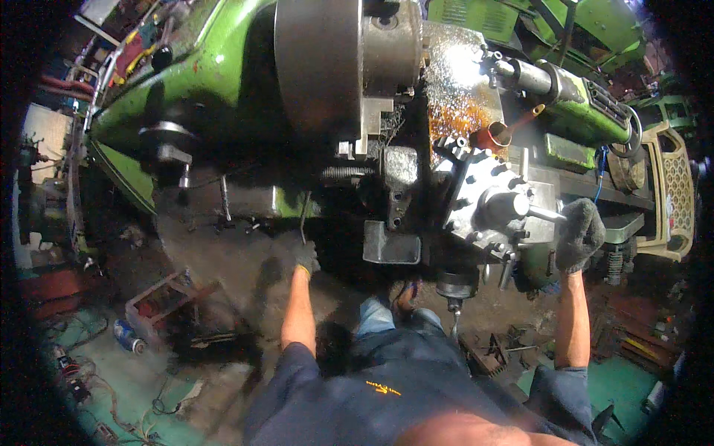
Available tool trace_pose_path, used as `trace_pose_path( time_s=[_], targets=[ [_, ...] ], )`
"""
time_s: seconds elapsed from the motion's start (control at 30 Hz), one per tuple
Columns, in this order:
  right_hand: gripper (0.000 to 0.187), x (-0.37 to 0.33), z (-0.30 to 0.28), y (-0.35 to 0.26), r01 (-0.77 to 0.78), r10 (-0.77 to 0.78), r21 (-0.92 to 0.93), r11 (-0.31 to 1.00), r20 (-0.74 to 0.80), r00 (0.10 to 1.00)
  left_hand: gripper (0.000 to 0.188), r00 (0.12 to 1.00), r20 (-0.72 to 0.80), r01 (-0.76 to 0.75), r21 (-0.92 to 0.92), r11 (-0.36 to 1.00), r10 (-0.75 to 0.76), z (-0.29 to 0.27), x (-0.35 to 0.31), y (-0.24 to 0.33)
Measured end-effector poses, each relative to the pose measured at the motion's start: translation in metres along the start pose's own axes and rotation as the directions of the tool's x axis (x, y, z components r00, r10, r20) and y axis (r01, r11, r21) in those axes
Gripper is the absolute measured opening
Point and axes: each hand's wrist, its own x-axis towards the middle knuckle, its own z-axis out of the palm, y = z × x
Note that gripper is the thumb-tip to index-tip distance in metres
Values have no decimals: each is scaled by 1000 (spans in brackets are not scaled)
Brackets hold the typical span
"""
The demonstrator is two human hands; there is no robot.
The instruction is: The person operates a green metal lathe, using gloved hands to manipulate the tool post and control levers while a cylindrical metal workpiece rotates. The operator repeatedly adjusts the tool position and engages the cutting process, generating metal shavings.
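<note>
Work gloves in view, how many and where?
2. Left glove, worn, at the lower end of a thin metal lever; right glove, worn, at the outer end of the tool post handle. Others could be hidden in shadow.

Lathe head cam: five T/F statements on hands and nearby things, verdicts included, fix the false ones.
1. The right hand is closed on the handle. True.
2. The left hand is at a thin lever's lower end. True.
3. Both hands are bare. False: both wear dark gloves.
4. The cup is left of the chuck. False: the cup is right of the chuck.
5. The blue can is on the floor, left. True.
</note>
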Motion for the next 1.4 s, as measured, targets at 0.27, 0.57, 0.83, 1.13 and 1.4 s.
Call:
trace_pose_path(
  time_s=[0.27,0.57,0.83,1.13,1.4],
  targets=[
    [28,0,4,2,-32,57,260,965,-87,995,20,990,-71,131,154,979,-121,-11,21,-74],
    [23,0,9,-2,-42,79,363,931,-86,993,20,979,188,-192,765,615,72,-53,-23,-112],
    [24,-2,21,-5,0,35,279,960,-120,992,31,230,-31,-664,725,180,973,-95,-20,140],
    [35,-12,15,-6,-386,505,558,735,-71,860,27,-445,80,-812,384,-440,892,-26,-163,491],
    [35,26,-17,-50,-358,409,-368,858,69,910,20,19,349,-995,-81,50,937,-5,-117,517]
  ],
)
